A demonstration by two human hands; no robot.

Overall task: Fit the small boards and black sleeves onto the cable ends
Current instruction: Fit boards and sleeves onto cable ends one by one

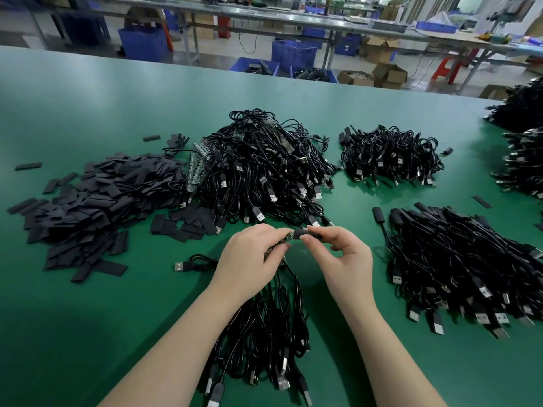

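Observation:
My left hand [249,257] grips a bunch of small boards [289,237] whose black cables [264,327] hang down between my forearms. My right hand [338,254] pinches a black sleeve [308,232] at the tip of one board, thumb and fingers curled round it. The sleeve partly covers the board end. A heap of flat black sleeves [97,201] lies to the left. A big pile of black USB cables [264,171] sits behind my hands, with strips of small boards [195,168] at its left edge.
Cables with sleeves fitted are piled at the right [458,259], a smaller cable pile [390,157] sits behind it, and more piles [523,142] lie at the far right. A lone USB cable [188,265] lies left of my left hand. The green table [88,113] extends far.

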